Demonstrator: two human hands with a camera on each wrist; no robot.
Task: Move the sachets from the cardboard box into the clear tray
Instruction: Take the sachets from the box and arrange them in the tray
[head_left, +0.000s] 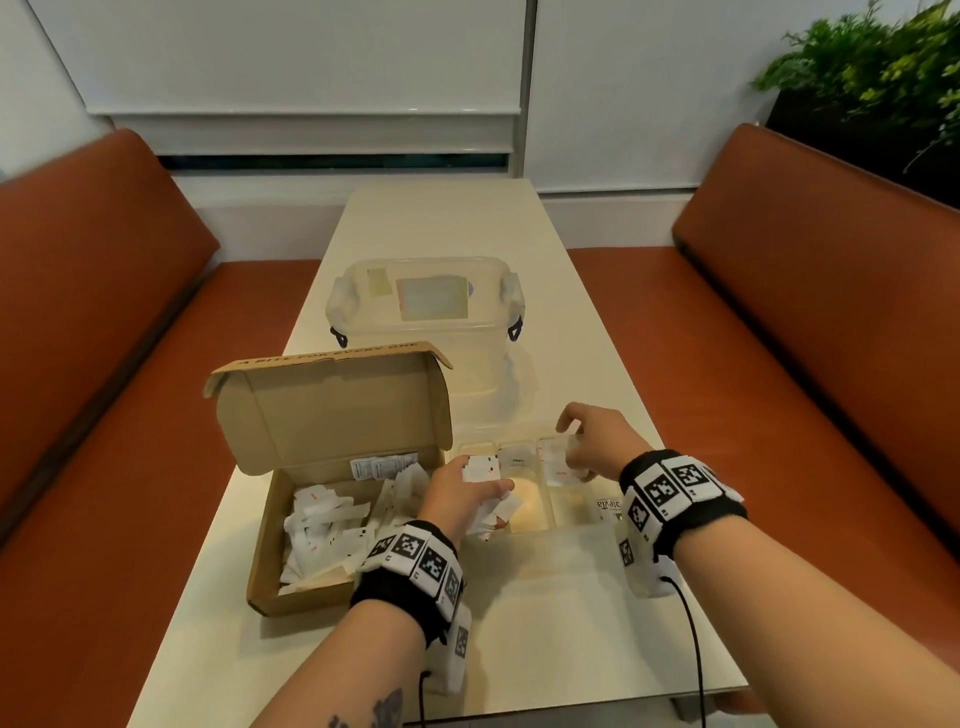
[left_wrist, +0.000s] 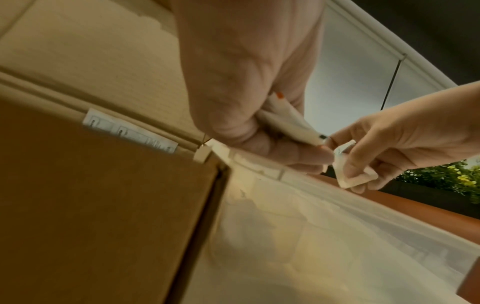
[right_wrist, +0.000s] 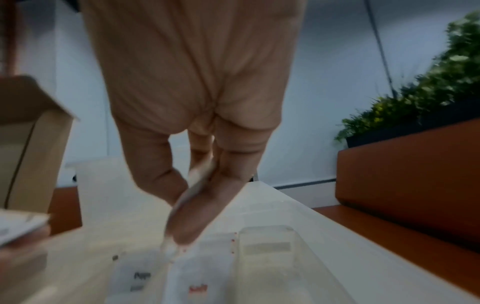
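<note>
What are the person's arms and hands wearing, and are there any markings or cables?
Bare forearms, no sleeves or gloves. Each wrist has a black band ringed with white square tags printed with black-and-white codes. A thin black cable trails from the right band. A dark tattoo marks the left forearm.

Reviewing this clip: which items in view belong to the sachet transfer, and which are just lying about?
In the job:
cardboard box, open, sachets inside
clear tray
left hand gripping a bunch of sachets
right hand pinching one sachet over the tray

Lying about:
lidded plastic tub
plant
benches
</note>
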